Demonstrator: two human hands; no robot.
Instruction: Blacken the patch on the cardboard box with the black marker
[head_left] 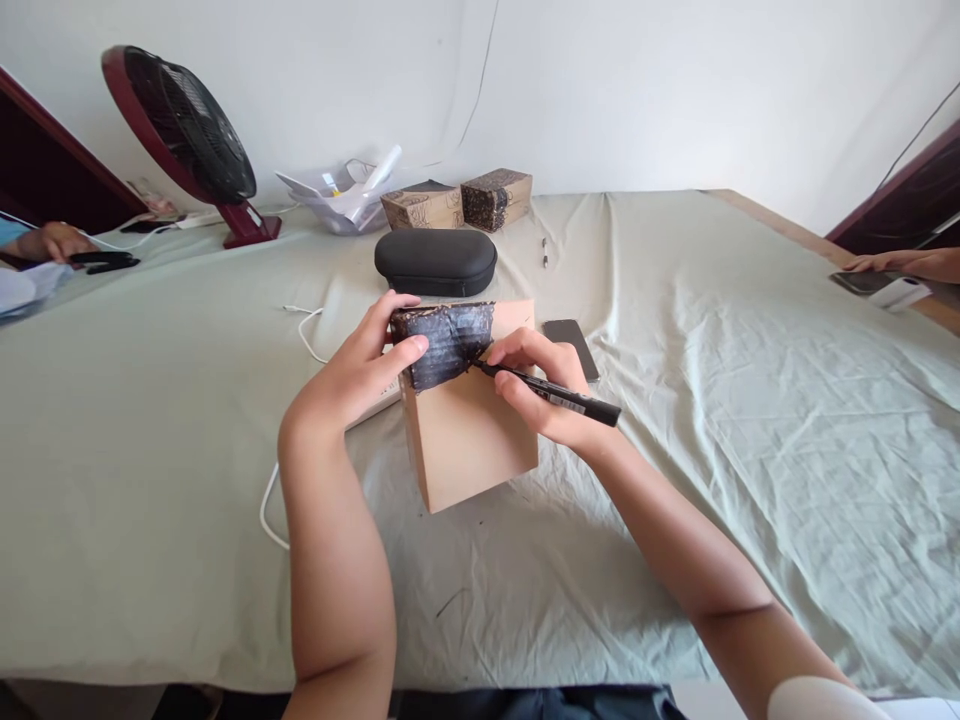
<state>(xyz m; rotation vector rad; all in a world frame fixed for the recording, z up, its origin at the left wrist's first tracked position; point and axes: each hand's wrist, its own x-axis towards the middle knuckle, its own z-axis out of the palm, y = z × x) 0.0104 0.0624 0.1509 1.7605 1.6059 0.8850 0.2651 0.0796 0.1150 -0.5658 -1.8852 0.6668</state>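
A brown cardboard box [472, 440] stands in front of me, its upper left part covered with a dark patch of black ink [450, 345]. My left hand [367, 365] grips the box at its top left corner, thumb on the inked face and fingers behind. In my right hand [547, 385] is a black marker pen [559, 392], pinched between thumb and fingers. Its tip touches the box at the lower right edge of the ink. The lower face of the box is plain cardboard.
Behind the box lie a black zip case [435, 262], two scribbled cardboard boxes [499, 200], a plastic basket [349, 205] and a red fan [187, 130]. A phone [572, 348] rests to the right, a white cable [270, 500] to the left. Other people's hands [56, 242] show at both sides.
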